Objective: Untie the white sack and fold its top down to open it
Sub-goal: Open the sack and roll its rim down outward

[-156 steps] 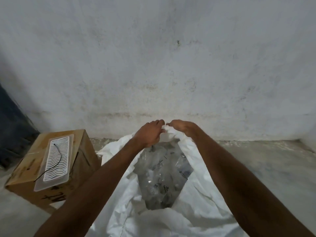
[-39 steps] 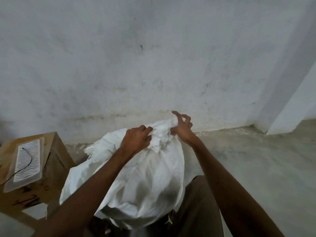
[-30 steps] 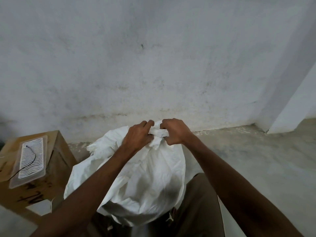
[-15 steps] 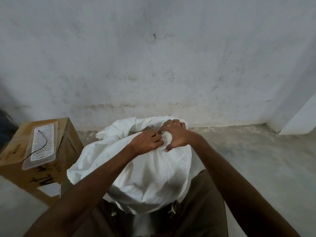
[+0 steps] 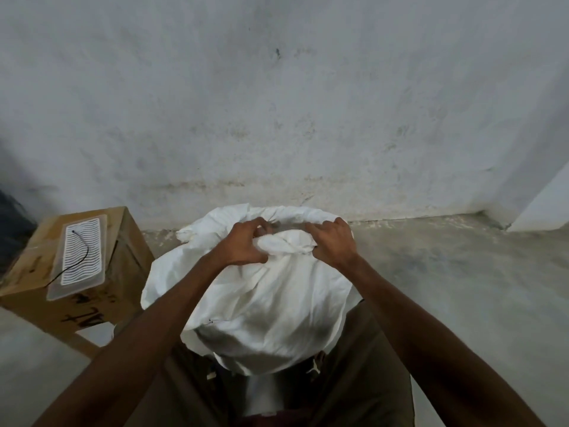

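Since half a second ago your hands have slid apart along the sack's top, and a dark gap now shows behind them where the mouth was bunched shut. Your view has tipped down a touch too.

Right now the sack (image 5: pixel 264 306) stands between your knees, bulging and upright, its loose top edge rising behind your knuckles. Your left hand (image 5: pixel 246 243) is clenched on the twisted roll of cloth at the near rim, thumb below, fingers curled over. Your right hand (image 5: pixel 334 243) clamps the other end of that same roll, fingers hooked over the top. Both fists are closed on sack cloth, with the white twist stretched between them. The far rim curls up and back toward the wall (image 5: pixel 277 103).

You've got olive trousers (image 5: pixel 363 365) either side of the sack's base. Off to your left sits a box (image 5: pixel 101 300) on the floor (image 5: pixel 462 272), near the sack but not touching. On its top lies a clear tray (image 5: pixel 80 255) with wavy white lines, a thin black cord across it.
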A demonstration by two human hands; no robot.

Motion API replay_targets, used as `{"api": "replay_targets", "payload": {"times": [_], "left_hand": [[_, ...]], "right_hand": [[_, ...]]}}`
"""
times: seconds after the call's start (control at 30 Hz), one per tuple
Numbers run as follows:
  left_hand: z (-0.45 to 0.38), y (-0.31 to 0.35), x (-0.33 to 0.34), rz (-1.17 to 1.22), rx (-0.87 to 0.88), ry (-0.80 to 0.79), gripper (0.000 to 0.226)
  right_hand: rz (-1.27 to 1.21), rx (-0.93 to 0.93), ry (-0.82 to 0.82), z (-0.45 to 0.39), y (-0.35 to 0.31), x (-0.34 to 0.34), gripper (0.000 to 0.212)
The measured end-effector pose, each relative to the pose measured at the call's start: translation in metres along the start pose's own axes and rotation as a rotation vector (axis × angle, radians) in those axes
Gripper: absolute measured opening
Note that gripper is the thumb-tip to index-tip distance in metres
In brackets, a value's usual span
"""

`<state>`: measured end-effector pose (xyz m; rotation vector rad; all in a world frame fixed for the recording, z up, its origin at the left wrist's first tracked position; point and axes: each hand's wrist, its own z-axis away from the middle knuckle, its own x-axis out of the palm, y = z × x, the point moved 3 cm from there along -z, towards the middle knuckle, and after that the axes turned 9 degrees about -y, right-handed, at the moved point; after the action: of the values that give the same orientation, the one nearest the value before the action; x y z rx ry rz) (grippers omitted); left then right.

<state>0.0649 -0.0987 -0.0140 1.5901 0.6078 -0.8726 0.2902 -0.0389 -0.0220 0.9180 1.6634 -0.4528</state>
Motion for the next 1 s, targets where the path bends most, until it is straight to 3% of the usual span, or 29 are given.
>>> {"api": "replay_targets", "payload": {"times": [0.07, 0.13, 0.27, 0.33, 0.47, 0.57, 0.67, 0.77, 0.83, 0.93, 1.0], "left_hand": [[0.001, 0.002, 0.004, -0.176, 0.02, -0.051, 0.045], [0.003, 0.011, 0.01, -0.403, 0.148, 0.043, 0.038], [0.015, 0.018, 0.023, -0.789, 0.475, 0.213, 0.03], [0.017, 0.01, 0.034, -0.873, 0.61, 0.258, 0.025], [0.017, 0.012, 0.056, -1.003, 0.748, 0.241, 0.022], [0.017, 0.016, 0.048, -0.803, 0.588, 0.081, 0.033], [0.017, 0.014, 0.029, -0.241, 0.264, -0.093, 0.055], [0.02, 0.009, 0.018, 0.136, 0.16, -0.018, 0.076], [0.018, -0.001, 0.012, 0.106, 0.048, -0.028, 0.07], [0.014, -0.026, 0.015, -0.093, -0.176, -0.306, 0.048], [0.017, -0.03, 0.016, -0.103, -0.18, -0.345, 0.036]], "right_hand": [[-0.002, 0.023, 0.039, 0.007, -0.004, 0.006, 0.048], [-0.14, 0.053, -0.039, 0.004, -0.001, 0.006, 0.046], [-0.527, 0.024, -0.443, -0.013, -0.006, 0.0, 0.081], [-0.659, -0.004, -0.541, -0.02, -0.016, -0.006, 0.076], [-0.582, -0.151, -0.597, -0.022, -0.04, -0.004, 0.044], [-0.602, -0.155, -0.459, -0.018, -0.047, 0.007, 0.027], [-0.546, -0.107, -0.322, -0.011, -0.047, 0.009, 0.021], [-0.35, -0.072, -0.212, -0.004, -0.045, 0.014, 0.016], [-0.282, -0.071, -0.174, -0.001, -0.047, 0.021, 0.018], [-0.178, -0.144, -0.184, 0.012, -0.057, 0.041, 0.02], [-0.129, -0.201, -0.14, 0.023, -0.061, 0.049, 0.02]]}}
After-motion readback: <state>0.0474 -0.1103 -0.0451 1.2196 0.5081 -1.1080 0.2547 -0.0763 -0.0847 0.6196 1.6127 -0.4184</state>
